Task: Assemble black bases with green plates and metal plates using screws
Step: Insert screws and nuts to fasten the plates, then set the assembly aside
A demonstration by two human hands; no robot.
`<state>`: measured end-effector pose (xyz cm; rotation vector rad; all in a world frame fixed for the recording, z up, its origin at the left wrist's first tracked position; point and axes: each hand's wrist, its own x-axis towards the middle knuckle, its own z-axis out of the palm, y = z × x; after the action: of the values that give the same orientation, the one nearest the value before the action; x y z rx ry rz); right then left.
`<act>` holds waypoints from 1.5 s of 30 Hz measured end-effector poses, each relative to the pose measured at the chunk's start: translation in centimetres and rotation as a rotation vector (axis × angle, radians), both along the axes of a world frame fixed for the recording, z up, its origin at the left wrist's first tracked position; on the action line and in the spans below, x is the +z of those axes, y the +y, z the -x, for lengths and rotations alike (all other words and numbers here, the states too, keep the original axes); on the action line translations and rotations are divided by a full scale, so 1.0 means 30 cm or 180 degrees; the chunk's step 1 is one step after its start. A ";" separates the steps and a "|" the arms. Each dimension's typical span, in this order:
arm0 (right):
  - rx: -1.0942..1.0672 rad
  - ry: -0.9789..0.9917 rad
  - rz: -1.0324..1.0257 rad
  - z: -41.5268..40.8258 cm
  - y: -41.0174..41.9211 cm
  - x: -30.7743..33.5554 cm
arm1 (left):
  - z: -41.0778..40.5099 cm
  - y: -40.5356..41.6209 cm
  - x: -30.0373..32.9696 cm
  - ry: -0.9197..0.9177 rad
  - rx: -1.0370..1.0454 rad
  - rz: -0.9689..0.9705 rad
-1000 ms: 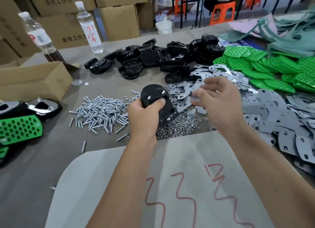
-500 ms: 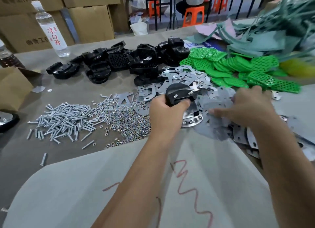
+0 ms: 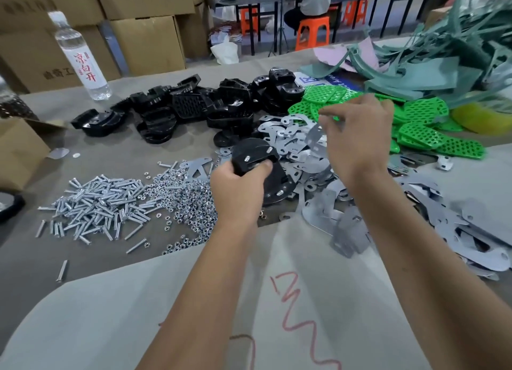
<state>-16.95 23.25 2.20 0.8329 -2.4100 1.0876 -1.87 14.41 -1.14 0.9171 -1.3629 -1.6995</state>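
Left hand (image 3: 238,192) grips a black base (image 3: 256,162) with screw ends protruding, just right of the nut pile (image 3: 188,200). Right hand (image 3: 357,137), fingers loosely spread, hovers over the metal plates (image 3: 293,139); plate fitting apparently remains.

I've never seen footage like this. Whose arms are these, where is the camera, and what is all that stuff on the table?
No machine here: a person wears a camera on the head, looking down at their own arms. The left hand grips a black base with screw ends poking out. The right hand hovers over a heap of metal plates; whether it pinches one is unclear. On the table lie screws, nuts, more black bases, green plates and a water bottle.
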 end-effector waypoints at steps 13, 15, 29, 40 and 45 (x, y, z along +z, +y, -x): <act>0.1838 -0.3555 0.2341 -0.270 -0.185 -0.116 | -0.231 -0.168 -0.023 -0.0220 0.0558 0.0117; 0.2157 -0.3762 0.2287 -0.286 -0.194 -0.136 | -0.251 -0.181 -0.031 -0.0259 0.0611 0.0164; 0.2755 -0.3388 0.2176 -0.320 -0.176 -0.113 | -0.259 -0.198 -0.020 -0.0194 0.0584 0.0007; 0.3383 -0.3424 0.1876 -0.335 -0.148 -0.086 | -0.263 -0.200 -0.016 0.0151 0.0509 -0.0279; 0.3266 -0.3785 0.1568 -0.313 -0.146 -0.096 | -0.268 -0.209 -0.004 0.0353 0.0605 -0.0264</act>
<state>-7.55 18.86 -0.67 1.5638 -2.0690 3.1118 6.18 8.15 -1.26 0.9525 -1.1038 -1.6452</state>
